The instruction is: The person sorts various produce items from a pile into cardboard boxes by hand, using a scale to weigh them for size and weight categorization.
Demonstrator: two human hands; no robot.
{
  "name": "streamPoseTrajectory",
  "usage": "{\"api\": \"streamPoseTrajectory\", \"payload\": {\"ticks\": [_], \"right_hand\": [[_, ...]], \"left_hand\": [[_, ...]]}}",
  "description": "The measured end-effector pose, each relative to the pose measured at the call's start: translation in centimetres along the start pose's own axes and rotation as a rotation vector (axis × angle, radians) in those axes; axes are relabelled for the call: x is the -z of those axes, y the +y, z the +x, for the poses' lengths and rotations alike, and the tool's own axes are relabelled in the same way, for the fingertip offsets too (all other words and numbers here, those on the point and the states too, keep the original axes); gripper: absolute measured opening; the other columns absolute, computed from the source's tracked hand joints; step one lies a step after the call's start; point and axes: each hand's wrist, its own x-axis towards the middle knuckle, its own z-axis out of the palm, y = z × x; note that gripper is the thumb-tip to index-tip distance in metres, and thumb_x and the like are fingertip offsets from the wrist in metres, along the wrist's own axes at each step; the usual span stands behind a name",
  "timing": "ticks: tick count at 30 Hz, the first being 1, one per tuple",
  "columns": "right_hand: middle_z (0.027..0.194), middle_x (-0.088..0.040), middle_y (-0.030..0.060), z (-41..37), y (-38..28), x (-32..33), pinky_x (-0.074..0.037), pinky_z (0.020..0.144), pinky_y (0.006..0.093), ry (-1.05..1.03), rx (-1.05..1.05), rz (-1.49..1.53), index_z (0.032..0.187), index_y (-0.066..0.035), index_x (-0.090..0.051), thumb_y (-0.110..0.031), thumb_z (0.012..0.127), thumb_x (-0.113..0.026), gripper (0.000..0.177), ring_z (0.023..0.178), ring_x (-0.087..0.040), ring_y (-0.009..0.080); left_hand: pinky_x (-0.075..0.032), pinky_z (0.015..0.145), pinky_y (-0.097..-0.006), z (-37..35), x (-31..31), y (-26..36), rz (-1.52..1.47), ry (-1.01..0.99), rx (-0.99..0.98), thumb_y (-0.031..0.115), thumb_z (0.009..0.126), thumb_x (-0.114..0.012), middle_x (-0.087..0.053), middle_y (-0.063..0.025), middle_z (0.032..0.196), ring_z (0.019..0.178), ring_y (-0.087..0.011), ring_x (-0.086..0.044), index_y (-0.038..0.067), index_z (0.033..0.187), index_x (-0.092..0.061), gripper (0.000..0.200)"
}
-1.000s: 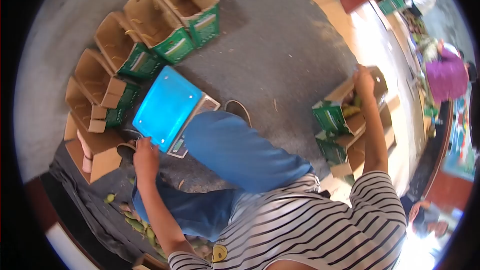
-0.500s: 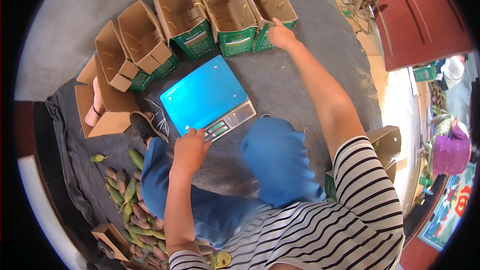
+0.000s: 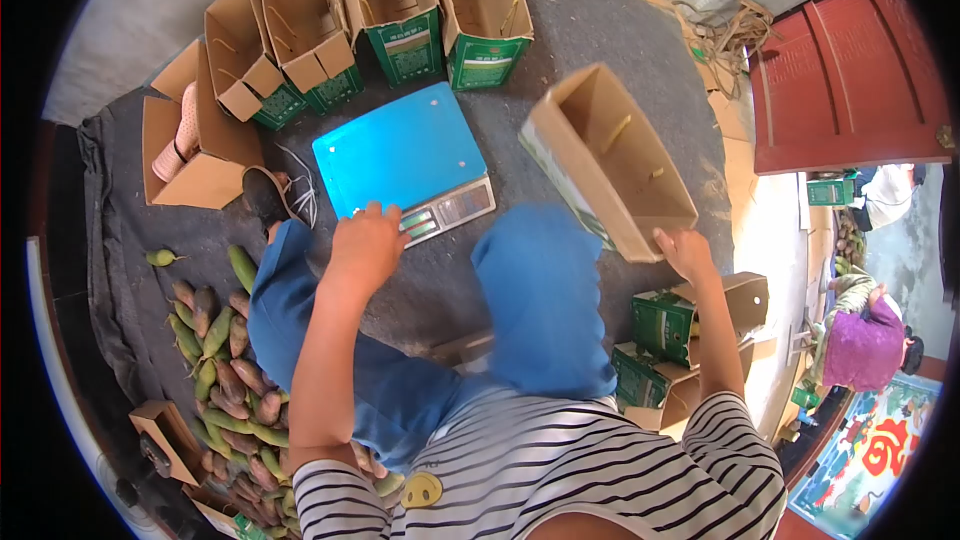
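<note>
My right hand [image 3: 688,254] grips the near rim of an open cardboard box [image 3: 645,180], thumb over the edge. The box is tilted, its hollow inside towards me, with green-and-white printing on its left side. Resting on the front left corner of a digital scale [image 3: 405,145] is my left hand [image 3: 366,243], its fingers over the edge beside the display and keys. The scale has a bare, bright blue top plate and lies between my feet. My left fingers are bent but apart, and nothing shows in them.
Several open green-and-brown boxes [image 3: 486,60] stand along the wall. A carton with a pink item [image 3: 180,145] is at left. Long green-and-brown root vegetables [image 3: 228,380] are heaped at lower left. More boxes [image 3: 665,330] lie right, near a red door [image 3: 850,70]. Other people sit beyond.
My right hand has pulled the rightmost box out of the row by the wall and brought it nearer, tilted. My left hand stays at the scale's corner. The view has shifted slightly.
</note>
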Motion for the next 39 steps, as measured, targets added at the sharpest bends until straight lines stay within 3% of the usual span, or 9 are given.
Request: {"api": "streamPoseTrajectory", "payload": {"ticks": [2, 5, 8, 10, 14, 21, 29, 36, 39], "right_hand": [[0.087, -0.063, 0.0212, -2.3, -0.5, 0.8, -0.049, 0.069, 0.0437, -0.174, -0.120, -0.122, 0.084, 0.001, -0.061, -0.046, 0.086, -0.049, 0.048, 0.081, -0.061, 0.0378], [0.088, -0.063, 0.0210, -1.8, -3.0, -0.8, -0.049, 0.070, 0.0430, 0.280, 0.227, 0.072, 0.086, 0.001, -0.062, -0.045, 0.085, -0.052, 0.047, 0.084, -0.061, 0.0358], [0.092, -0.062, 0.0203, 0.6, -6.2, -5.7, -0.049, 0.071, 0.0433, 0.020, 0.364, 0.182, 0.089, 0.001, -0.062, -0.036, 0.084, -0.055, 0.038, 0.087, -0.061, 0.0359], [0.088, -0.063, 0.0180, 1.2, -6.1, -11.5, -0.049, 0.070, 0.0437, 0.035, 0.175, 0.712, 0.088, 0.000, -0.062, -0.028, 0.082, -0.057, 0.030, 0.085, -0.060, 0.0380], [0.076, -0.065, 0.0131, 3.2, -3.7, -10.5, -0.049, 0.068, 0.0384, 0.140, 0.183, 0.418, 0.093, -0.001, -0.064, -0.013, 0.078, -0.059, 0.020, 0.075, -0.064, 0.0274], [0.086, -0.067, 0.0125, 1.1, -12.5, 6.7, -0.049, 0.071, 0.0279, 0.136, 0.407, 0.579, 0.102, 0.005, -0.062, 0.000, 0.082, -0.060, 0.020, 0.079, -0.061, 0.0109], [0.087, -0.063, 0.0172, 5.2, -26.6, 14.7, -0.047, 0.071, 0.0362, 0.174, 0.941, 0.176, 0.095, 0.000, -0.062, -0.012, 0.078, -0.065, 0.022, 0.081, -0.060, 0.0355], [0.088, -0.062, 0.0169, 8.9, -35.6, 7.7, -0.046, 0.072, 0.0421, 0.028, 0.963, 0.013, 0.095, -0.005, -0.057, -0.015, 0.079, -0.063, 0.020, 0.085, -0.059, 0.0365], [0.094, -0.062, 0.0162, 8.2, -36.1, 7.2, -0.046, 0.074, 0.0424, 0.244, 0.998, -0.037, 0.101, -0.006, -0.055, -0.015, 0.078, -0.064, 0.027, 0.089, -0.058, 0.0364]], "left_hand": [[-0.048, 0.072, -0.0425, 0.0, 0.0, 0.1, -0.012, 0.012, -0.009, 0.024, 0.081, -0.064, -0.059, -0.0160, 0.090, 0.086, -0.0326, -0.060, 0.002, 0.098, -0.056, 0.029], [-0.048, 0.072, -0.0431, 0.1, -0.1, 0.2, -0.034, 0.027, -0.015, 0.024, 0.081, -0.063, -0.059, -0.0160, 0.090, 0.086, -0.0328, -0.060, 0.002, 0.097, -0.056, 0.028], [-0.048, 0.073, -0.0433, 0.1, -1.1, -0.1, -0.045, 0.012, -0.009, 0.026, 0.082, -0.062, -0.060, -0.0162, 0.091, 0.086, -0.0332, -0.061, 0.003, 0.098, -0.057, 0.029], [-0.048, 0.075, -0.0431, -0.5, -1.2, -0.7, -0.052, 0.000, 0.036, 0.028, 0.082, -0.062, -0.060, -0.0163, 0.092, 0.088, -0.0333, -0.061, 0.003, 0.099, -0.057, 0.030], [-0.047, 0.078, -0.0452, -0.8, -1.5, -0.9, -0.099, 0.003, 0.030, 0.028, 0.083, -0.061, -0.061, -0.0155, 0.094, 0.092, -0.0325, -0.060, 0.004, 0.099, -0.059, 0.029], [-0.046, 0.075, -0.0438, -0.4, -2.7, -0.4, -0.149, 0.058, 0.034, 0.014, 0.078, -0.061, -0.063, -0.0144, 0.094, 0.090, -0.0306, -0.061, 0.006, 0.095, -0.063, 0.020], [-0.047, 0.074, -0.0421, -0.5, -0.8, -0.7, -0.159, -0.083, 0.073, 0.010, 0.077, -0.060, -0.064, -0.0120, 0.103, 0.097, -0.0287, -0.062, 0.007, 0.095, -0.069, 0.020], [-0.048, 0.075, -0.0456, -0.7, -0.5, -1.2, -0.234, -0.182, 0.136, 0.016, 0.078, -0.063, -0.063, -0.0093, 0.114, 0.104, -0.0269, -0.061, 0.009, 0.106, -0.067, 0.028], [-0.049, 0.075, -0.0452, -1.6, 0.6, -1.5, -0.273, -0.169, 0.131, 0.017, 0.078, -0.064, -0.063, -0.0096, 0.115, 0.105, -0.0276, -0.060, 0.010, 0.107, -0.067, 0.029]]}}
